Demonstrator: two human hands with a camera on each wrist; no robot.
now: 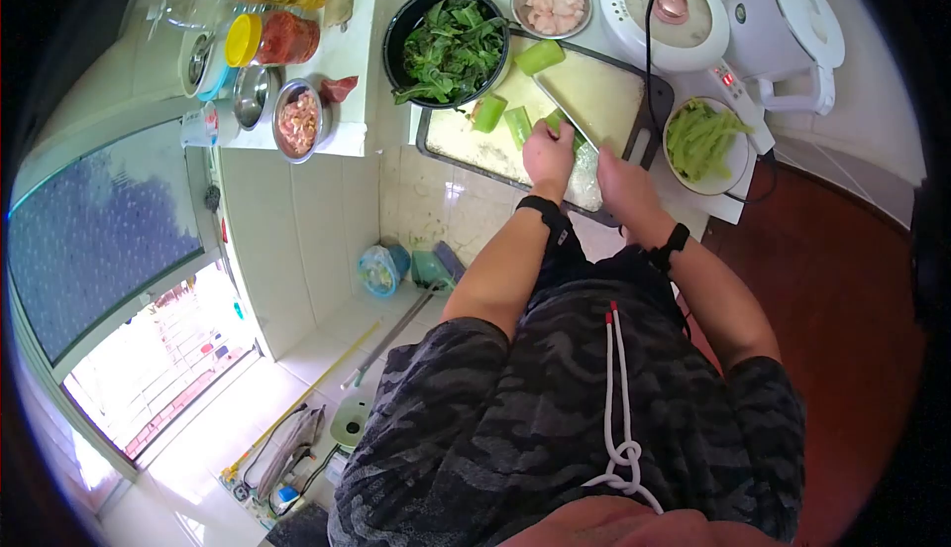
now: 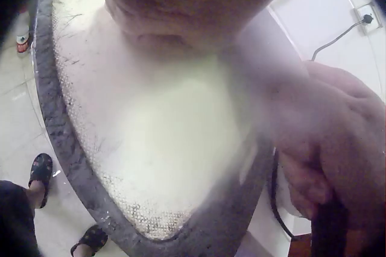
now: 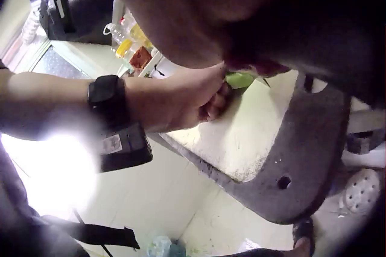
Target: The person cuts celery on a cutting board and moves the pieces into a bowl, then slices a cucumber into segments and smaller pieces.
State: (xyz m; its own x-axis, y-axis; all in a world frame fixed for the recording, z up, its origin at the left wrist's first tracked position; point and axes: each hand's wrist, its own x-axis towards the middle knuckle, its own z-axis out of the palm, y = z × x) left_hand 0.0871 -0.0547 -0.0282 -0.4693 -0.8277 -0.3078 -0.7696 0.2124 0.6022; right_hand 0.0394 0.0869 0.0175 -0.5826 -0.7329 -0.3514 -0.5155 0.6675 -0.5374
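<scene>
On the cutting board (image 1: 604,81) lie several peeled green chunks that look like celtuce, among them a celtuce chunk (image 1: 540,56) at the far edge. My left hand (image 1: 550,163) grips one celtuce piece (image 3: 240,80) against the board, its fingers curled at the piece. The right hand (image 1: 626,192) holds a knife (image 1: 567,111) by its handle, the blade close beside the left fingers and the gripped piece. Much of the knife is hidden in both wrist views. To the right, a plate (image 1: 731,172) holds thin green slices (image 1: 705,139).
A black pot (image 1: 392,52) of leafy greens (image 1: 451,47) overlaps the board's left corner. Behind stand a bowl of pale meat (image 1: 555,7), a white cooker (image 1: 634,42) and a kettle (image 1: 783,27). A black cord (image 1: 650,32) hangs across the view. At left sits a bowl of chopped meat (image 1: 299,123).
</scene>
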